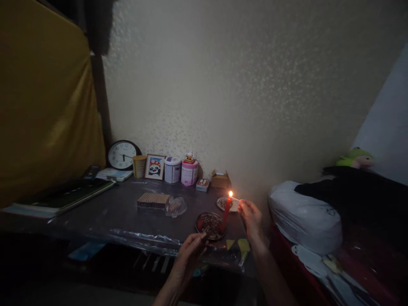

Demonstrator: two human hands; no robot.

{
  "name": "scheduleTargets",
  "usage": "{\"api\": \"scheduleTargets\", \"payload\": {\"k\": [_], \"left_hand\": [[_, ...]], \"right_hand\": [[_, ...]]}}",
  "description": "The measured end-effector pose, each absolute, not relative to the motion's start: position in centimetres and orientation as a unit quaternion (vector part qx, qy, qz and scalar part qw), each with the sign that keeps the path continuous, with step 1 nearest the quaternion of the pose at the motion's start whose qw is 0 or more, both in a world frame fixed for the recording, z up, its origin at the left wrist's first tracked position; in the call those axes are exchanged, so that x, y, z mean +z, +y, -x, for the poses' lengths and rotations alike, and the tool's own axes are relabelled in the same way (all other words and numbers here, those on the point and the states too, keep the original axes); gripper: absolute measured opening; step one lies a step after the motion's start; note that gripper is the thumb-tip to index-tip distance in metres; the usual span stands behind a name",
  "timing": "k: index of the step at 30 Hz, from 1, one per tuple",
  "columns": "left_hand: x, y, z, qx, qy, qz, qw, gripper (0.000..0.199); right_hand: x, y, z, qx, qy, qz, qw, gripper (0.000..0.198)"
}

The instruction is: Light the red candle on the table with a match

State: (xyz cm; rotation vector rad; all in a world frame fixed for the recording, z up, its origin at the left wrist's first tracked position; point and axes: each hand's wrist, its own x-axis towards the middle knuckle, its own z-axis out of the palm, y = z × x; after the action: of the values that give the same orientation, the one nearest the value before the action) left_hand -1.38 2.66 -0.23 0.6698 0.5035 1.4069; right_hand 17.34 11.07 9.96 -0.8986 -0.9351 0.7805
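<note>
A red candle (226, 214) stands, leaning slightly, at the right side of a dark round plate (208, 238) covered with brownish specks. My right hand (251, 216) pinches a thin matchstick (235, 199), its tip at the candle's top, where one flame burns. Whether the wick itself is alight cannot be told apart from the match flame. In front of the plate, my left hand (190, 250) is closed on a small brown matchbox (204, 235), mostly hidden by the fingers. A second speckled plate (220, 205) lies behind the candle.
On the plastic-covered table (127, 216) are a corrugated brown block (153, 200), a clear plastic piece (177, 207) and yellow scraps (244, 246). A clock (123, 155), a framed panda picture (154, 166), tins (172, 170) and an open carton (220, 180) line the wall. A white bag (304, 216) lies right.
</note>
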Motion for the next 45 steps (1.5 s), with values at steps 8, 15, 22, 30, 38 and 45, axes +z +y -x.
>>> {"api": "scheduleTargets", "payload": {"k": [8, 15, 22, 30, 38, 45], "left_hand": [[0.1, 2.4, 1.3, 0.625, 0.236, -0.296, 0.682, 0.022], [0.1, 2.4, 1.3, 0.625, 0.238, -0.291, 0.684, 0.025], [0.6, 2.0, 1.3, 0.621, 0.238, -0.290, 0.688, 0.022], [0.7, 2.1, 1.4, 0.624, 0.235, -0.292, 0.686, 0.022], [0.7, 1.9, 1.4, 0.625, 0.230, -0.295, 0.685, 0.020], [0.5, 1.8, 1.2, 0.625, 0.248, -0.298, 0.677, 0.021]], "right_hand": [[9.9, 11.3, -17.5, 0.347, -0.422, 0.414, 0.728, 0.020], [10.0, 11.2, -17.6, 0.345, -0.423, 0.414, 0.729, 0.016], [10.1, 11.4, -17.6, 0.340, -0.423, 0.414, 0.731, 0.019], [10.8, 10.3, -17.7, 0.366, -0.418, 0.391, 0.734, 0.014], [16.0, 5.9, -21.0, 0.438, -0.424, 0.305, 0.731, 0.026], [14.8, 5.2, -25.6, 0.311, -0.473, 0.445, 0.694, 0.025]]}}
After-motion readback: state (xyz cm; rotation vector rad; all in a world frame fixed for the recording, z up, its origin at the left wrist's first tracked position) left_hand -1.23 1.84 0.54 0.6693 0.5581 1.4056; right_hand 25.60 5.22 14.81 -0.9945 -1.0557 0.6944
